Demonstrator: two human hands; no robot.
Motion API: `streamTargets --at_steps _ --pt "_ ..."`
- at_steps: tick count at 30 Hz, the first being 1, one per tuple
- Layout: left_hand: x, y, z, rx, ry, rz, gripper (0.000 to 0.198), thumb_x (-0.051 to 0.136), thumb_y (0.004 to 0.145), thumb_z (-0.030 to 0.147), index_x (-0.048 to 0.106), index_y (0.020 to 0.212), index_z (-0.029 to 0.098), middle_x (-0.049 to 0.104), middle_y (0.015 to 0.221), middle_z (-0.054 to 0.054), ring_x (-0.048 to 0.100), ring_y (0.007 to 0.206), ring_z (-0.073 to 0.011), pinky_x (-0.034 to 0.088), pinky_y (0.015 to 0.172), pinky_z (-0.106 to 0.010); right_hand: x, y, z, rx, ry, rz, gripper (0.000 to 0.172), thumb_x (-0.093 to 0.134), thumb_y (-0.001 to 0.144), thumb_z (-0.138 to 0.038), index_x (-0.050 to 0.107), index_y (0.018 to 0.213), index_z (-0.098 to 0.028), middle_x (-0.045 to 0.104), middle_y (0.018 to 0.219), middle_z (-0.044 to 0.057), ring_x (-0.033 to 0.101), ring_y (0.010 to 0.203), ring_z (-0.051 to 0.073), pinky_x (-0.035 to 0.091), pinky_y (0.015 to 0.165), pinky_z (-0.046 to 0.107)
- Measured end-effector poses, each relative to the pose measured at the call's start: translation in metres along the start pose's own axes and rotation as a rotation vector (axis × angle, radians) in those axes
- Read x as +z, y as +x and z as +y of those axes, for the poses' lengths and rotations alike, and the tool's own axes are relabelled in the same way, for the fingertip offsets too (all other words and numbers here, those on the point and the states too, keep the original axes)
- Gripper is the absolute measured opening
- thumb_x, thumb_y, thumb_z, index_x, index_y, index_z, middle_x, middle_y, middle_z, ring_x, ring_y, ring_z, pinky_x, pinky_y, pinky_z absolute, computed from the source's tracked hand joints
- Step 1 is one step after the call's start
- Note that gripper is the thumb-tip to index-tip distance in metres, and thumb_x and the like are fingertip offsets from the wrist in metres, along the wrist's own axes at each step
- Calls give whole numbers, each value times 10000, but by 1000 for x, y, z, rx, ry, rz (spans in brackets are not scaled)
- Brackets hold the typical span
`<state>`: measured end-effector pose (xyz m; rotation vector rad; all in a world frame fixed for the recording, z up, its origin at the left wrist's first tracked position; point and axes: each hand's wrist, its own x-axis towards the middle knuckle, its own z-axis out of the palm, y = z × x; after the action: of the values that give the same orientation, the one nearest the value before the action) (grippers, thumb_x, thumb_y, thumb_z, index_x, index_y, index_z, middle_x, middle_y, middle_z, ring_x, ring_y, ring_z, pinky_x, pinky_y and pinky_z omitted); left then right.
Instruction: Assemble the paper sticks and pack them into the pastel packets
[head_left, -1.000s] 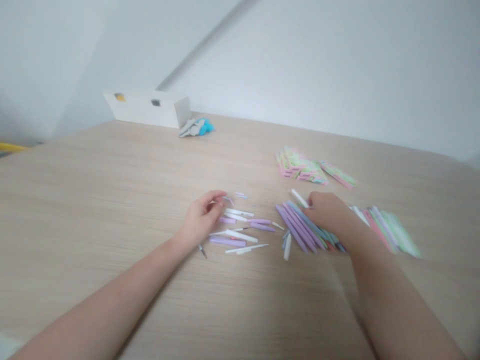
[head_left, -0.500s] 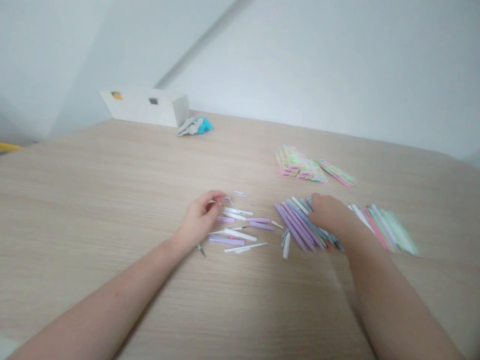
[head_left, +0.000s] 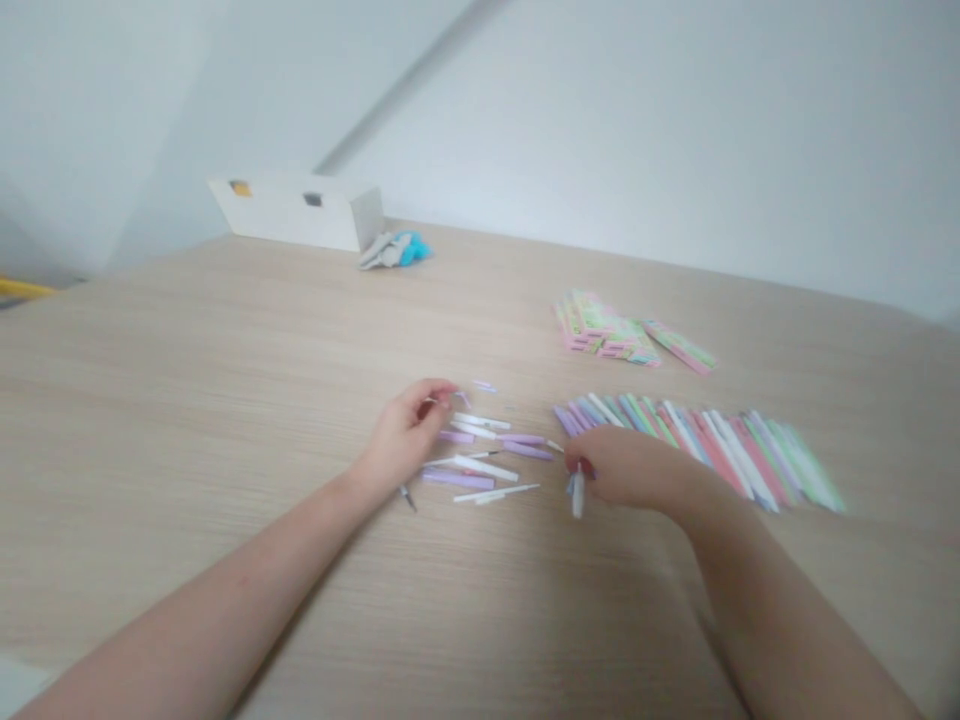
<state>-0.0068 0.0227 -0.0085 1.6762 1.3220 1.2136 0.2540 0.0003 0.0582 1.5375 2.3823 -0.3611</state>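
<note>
My left hand [head_left: 405,435] rests on the wooden table [head_left: 225,380] with fingers curled, its fingertips pinched on a small purple piece at the edge of a scatter of white and purple pen parts [head_left: 480,455]. My right hand [head_left: 626,468] lies low on the table with its fingers closed around a white pen piece [head_left: 577,495]. Behind that hand runs a row of coloured pens [head_left: 697,445], purple, green, red and white, laid side by side.
A stack of pink and green packets [head_left: 607,335] lies further back on the right. A white box [head_left: 300,210] stands at the far left edge, with a grey and blue cloth [head_left: 394,250] beside it. A white wall rises behind.
My right hand has drawn back from the row of pens toward me and to the left, onto the white piece. The left hand has hardly moved.
</note>
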Motion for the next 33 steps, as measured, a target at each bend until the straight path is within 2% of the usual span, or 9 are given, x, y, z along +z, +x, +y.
streamTargets --at_steps 5,8,12,14,19,21,24,27,33 --pt "-3 4 -10 178 320 0 300 465 824 182 596 1092 147 627 1046 -72 571 947 -190 454 866 -330 7 7 0 -33 -43 29 245 506 668 -58 650 824 -179 679 866 79 610 794 207 382 655 274" --pt "-5 5 -14 275 522 -97 359 460 818 131 576 1159 143 602 1161 -93 519 1101 -215 395 981 -359 8 9 -1 -44 -33 21 252 510 670 -59 647 846 -176 679 886 82 613 825 211 387 688 277" --pt "-3 4 -14 289 653 -226 378 421 864 145 559 1214 182 625 1178 -68 538 1107 -207 400 977 -362 9 10 -6 -31 -8 67 154 529 722 -145 640 825 -177 679 857 86 619 799 211 379 658 276" --pt "-3 3 -14 291 686 -261 364 411 881 161 573 1203 213 635 1179 -43 548 1104 -203 400 971 -364 10 11 -7 -34 0 115 135 533 742 -182 638 827 -183 678 838 81 619 784 210 372 641 274" --pt "-1 2 -14 293 719 -273 319 416 893 192 626 1130 233 644 1175 -25 561 1092 -201 394 960 -362 12 17 -15 -59 16 257 149 499 774 -135 631 827 -182 668 789 58 602 732 178 366 630 259" --pt "0 3 -14 289 711 -268 311 425 890 195 633 1119 222 650 1164 -31 566 1083 -200 396 957 -357 15 27 -21 -60 45 390 176 464 827 -149 634 870 -169 663 857 71 593 773 175 387 689 263" --pt "0 4 -14 277 685 -265 301 444 878 193 640 1105 218 665 1131 -36 580 1054 -198 407 943 -350 25 47 -32 -99 128 565 250 431 874 -148 625 1030 -134 635 1026 108 555 972 186 383 866 275" --pt "0 4 -14 272 662 -264 299 458 863 183 645 1094 214 677 1097 -45 596 1015 -205 422 916 -360 39 64 -36 -149 169 575 255 449 880 -153 623 1063 -112 624 1043 127 522 1027 197 366 923 303" --pt "1 5 -17 263 612 -253 298 471 836 158 656 1066 207 688 1057 -51 615 948 -203 443 877 -344 49 75 -30 -129 234 586 221 459 886 -174 664 961 -134 635 937 91 536 932 180 374 878 289"
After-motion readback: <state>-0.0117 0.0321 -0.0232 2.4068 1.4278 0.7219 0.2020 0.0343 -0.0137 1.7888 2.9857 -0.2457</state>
